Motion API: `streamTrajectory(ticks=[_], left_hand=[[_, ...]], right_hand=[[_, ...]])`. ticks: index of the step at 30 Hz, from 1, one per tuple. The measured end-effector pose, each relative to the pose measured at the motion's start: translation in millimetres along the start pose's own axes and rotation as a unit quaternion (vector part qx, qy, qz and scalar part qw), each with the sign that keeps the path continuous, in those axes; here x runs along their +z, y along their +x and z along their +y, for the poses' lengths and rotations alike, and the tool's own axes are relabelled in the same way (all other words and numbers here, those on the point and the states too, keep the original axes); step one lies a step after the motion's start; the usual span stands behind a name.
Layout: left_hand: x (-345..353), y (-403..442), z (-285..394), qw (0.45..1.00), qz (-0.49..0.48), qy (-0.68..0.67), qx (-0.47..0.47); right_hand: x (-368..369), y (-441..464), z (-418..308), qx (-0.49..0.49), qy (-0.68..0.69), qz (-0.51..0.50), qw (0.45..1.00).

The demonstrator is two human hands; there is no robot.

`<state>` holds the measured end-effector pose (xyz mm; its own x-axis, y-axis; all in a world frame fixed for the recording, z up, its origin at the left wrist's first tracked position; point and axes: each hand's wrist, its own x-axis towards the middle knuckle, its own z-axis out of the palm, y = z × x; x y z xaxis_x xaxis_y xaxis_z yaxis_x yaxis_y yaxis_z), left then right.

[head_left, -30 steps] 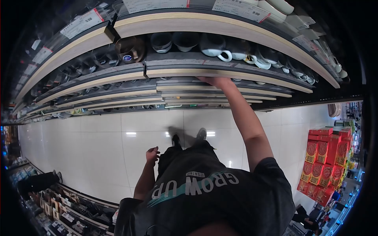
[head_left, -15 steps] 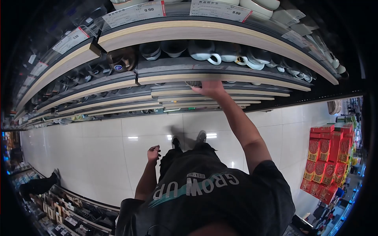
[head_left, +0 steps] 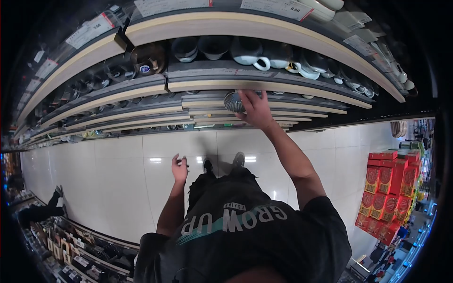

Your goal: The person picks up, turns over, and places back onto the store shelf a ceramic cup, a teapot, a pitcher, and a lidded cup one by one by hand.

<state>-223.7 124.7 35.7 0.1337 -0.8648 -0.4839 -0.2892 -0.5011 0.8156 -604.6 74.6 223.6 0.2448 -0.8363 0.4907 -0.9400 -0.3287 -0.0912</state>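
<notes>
My right hand reaches up to the shelf front and has its fingers wrapped over the side of a round, ribbed grey bowl. The bowl is at the edge of a shelf below the mugs, partly covered by my fingers; whether it still touches the shelf I cannot tell. My left hand hangs low above the floor, away from the shelves, with fingers apart and nothing in it.
White mugs and dark cups line the shelf above. Price tags run along the upper edges. Red boxes are stacked at right. A person's legs show at left by another shelf.
My right hand has drawn the ribbed bowl out from under the shelf edge, so more of it shows. My left hand has moved slightly left and up, its fingers spreading.
</notes>
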Motion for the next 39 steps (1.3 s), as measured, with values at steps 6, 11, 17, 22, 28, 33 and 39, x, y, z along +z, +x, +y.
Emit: streamTrajectory(ticks=[6, 11, 17, 22, 28, 33, 39], left_hand=[[32, -1, 62, 0.973, -0.206, -0.081, 0.059], [59, -42, 169, 0.885, -0.4, -0.237, 0.025], [51, -62, 218, 0.67, -0.585, -0.456, 0.038], [19, -84, 235, 0.65, -0.586, -0.482, 0.035], [-24, -101, 250, 0.685, -0.546, -0.472, 0.103], [-65, -109, 269, 0.735, -0.512, -0.412, 0.169], [-88, -116, 269, 0.724, -0.484, -0.463, 0.166]], right_hand=[[-5, -17, -28, 0.035, 0.048, 0.04, 0.997], [-24, -16, -78, 0.145, 0.123, 0.063, 0.98], [-72, 12, -127, 0.153, 0.197, 0.07, 0.966], [-110, 35, -157, 0.151, 0.199, 0.035, 0.968], [-125, 58, -194, 0.1, 0.268, 0.095, 0.953], [-130, 79, -221, 0.039, 0.207, 0.148, 0.966], [-141, 94, -251, 0.023, 0.157, 0.136, 0.978]])
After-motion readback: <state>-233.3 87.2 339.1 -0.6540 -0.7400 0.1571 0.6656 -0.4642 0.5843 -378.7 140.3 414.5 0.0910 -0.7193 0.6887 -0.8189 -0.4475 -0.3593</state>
